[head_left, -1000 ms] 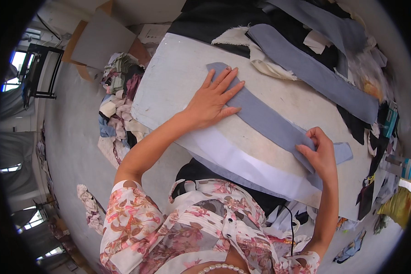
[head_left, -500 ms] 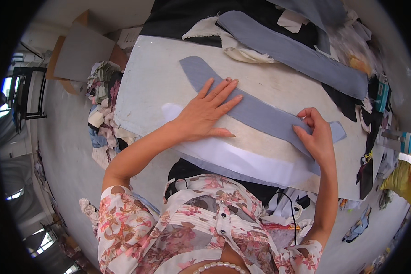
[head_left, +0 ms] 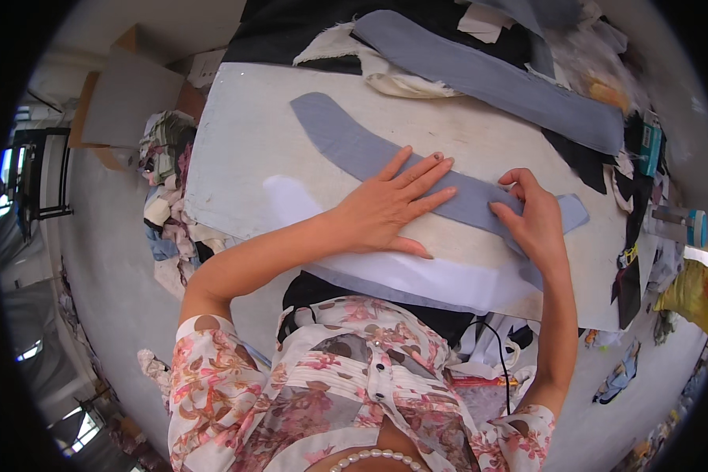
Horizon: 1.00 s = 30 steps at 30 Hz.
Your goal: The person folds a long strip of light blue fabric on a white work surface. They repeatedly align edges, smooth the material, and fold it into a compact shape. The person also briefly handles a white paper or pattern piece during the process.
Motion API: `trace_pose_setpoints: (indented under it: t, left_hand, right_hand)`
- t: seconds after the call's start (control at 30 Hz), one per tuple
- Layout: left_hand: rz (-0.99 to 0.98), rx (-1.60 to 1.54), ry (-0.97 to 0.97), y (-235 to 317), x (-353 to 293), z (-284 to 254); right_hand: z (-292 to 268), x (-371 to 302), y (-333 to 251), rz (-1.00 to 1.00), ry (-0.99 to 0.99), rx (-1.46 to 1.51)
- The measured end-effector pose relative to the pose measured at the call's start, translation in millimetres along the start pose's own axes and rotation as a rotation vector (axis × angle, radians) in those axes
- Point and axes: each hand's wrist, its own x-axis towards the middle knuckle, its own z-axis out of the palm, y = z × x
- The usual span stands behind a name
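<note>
A long, curved strip of grey-blue fabric (head_left: 330, 138) lies flat across the table. My left hand (head_left: 389, 208) rests palm down at the strip's near edge, its fingers spread over the middle of the cloth and its thumb pointing right. Toward the right end, my right hand (head_left: 533, 220) has bent fingers, with thumb and fingertips drawn together on the strip's upper part. Its palm and wrist cover some of the fabric there. Nearer my body, partly under my left forearm, a white curved piece (head_left: 425, 277) lies along the table edge, with a grey layer showing beneath it.
Beyond the strip lies another long grey-blue piece (head_left: 480, 75) beside frayed cream cloth (head_left: 401, 83) and black fabric (head_left: 279, 39). Heaped scraps (head_left: 165, 157) and a cardboard box (head_left: 118, 102) stand left of the pale table (head_left: 232, 141). A yellow bundle (head_left: 691, 297) is at the right.
My left hand has slid right along the strip, uncovering more of its left part. My right hand keeps about the same place on the fabric. The whole view has shifted slightly.
</note>
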Motion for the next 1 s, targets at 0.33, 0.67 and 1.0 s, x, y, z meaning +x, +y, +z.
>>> trace_pose_setpoints:
  t: [0.33, 0.67, 1.0]
  left_hand:
    - [0.000, 0.033, -0.028, -3.5, 1.4, -9.9]
    - [0.171, -0.058, 0.040, 17.9, 46.6, 11.6]
    - [0.136, 0.007, -0.029, 21.4, 48.0, 3.5]
  right_hand:
    - [-23.9, -7.8, 25.2, 0.067, 0.049, 0.038]
    - [-31.1, -14.8, 28.8, 0.097, 0.040, 0.060]
    - [-31.5, -14.1, 44.2, 0.104, 0.134, 0.002]
